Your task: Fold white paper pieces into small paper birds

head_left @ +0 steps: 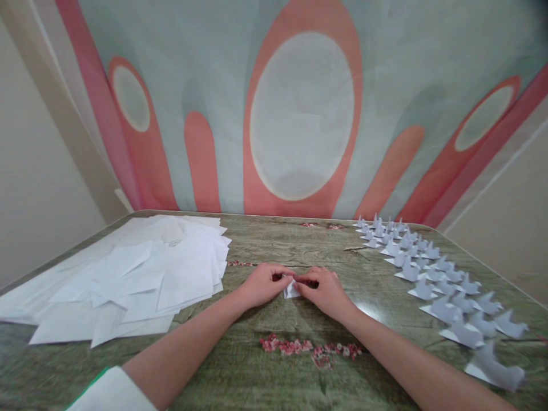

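A small folded piece of white paper (291, 289) is between my two hands, near the middle of the table. My left hand (266, 283) pinches its upper left side with thumb and forefinger. From the other side, my right hand (324, 290) grips its upper right edge, thumb in front and fingers curled behind. The fingertips of both hands nearly meet at the paper's top and cover part of it, so its full shape is hidden.
At the left lies a spread pile of white paper sheets (188, 274). Several white origami birds (445, 309) stand in rows along the right side. The wood-patterned table (240, 365) carries printed pink flowers and ends at a patterned backdrop (231, 160).
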### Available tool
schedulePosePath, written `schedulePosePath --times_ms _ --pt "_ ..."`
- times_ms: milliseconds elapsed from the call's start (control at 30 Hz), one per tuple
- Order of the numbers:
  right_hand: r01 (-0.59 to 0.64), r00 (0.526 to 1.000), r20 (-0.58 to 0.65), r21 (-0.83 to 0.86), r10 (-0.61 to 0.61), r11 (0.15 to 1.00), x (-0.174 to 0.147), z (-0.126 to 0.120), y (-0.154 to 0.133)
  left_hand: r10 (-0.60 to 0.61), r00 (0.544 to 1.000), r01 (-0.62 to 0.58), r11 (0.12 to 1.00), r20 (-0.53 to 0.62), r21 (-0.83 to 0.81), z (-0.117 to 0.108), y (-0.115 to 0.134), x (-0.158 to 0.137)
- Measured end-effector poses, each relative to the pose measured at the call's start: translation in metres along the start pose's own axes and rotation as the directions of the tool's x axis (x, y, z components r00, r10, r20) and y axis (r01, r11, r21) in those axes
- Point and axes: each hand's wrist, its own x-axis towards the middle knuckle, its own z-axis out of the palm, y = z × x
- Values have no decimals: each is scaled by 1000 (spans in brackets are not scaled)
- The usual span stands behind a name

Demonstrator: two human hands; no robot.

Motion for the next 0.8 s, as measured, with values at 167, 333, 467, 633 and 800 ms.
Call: schedulePosePath --times_ms 167,333,467,633,800 --pt "1 1000 5 -5 -1 1000 1 1 1 -2 1000 2 1000 -18 26 1 -4 0" --pt "0 1000 4 -9 0 1000 0 1 0 18 1000 -16 998 -19 66 0 -5 -1" --pt "-2 1000 -4 -20 2 1000 -1 0 -2 48 999 -47 997 -19 60 0 -5 0" --pt "-15 1000 -10 -35 14 999 -1 -1 -5 78 997 -78 996 -3 47 -1 -7 0" --pt "-15 1000 -16 -39 15 999 -2 -1 -5 105 994 -106 993 17 50 -2 -10 0"
